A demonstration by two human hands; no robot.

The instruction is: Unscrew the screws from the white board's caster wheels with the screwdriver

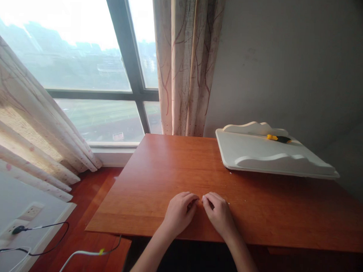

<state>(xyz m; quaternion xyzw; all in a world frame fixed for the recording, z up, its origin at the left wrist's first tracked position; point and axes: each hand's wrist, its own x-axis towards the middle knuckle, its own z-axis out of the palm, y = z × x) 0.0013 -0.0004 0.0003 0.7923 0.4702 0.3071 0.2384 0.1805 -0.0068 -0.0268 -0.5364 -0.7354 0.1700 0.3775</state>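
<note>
My left hand (182,209) rests over the wooden table (168,163) near its front edge, with thumb and fingertips pinched together. Facing it, my right hand (217,208) is pinched in the same way. A narrow gap separates the two sets of fingertips. Whatever lies between the fingers, if anything, is too small to make out. A few tiny white bits (229,203) lie on the wood just right of my right hand.
At the table's back right lies a white board (243,144) with wavy raised sides. A yellow and black screwdriver (279,138) rests on it. Curtains (186,64) and a window stand behind. Cables (85,252) run at lower left beside a wall socket (31,211).
</note>
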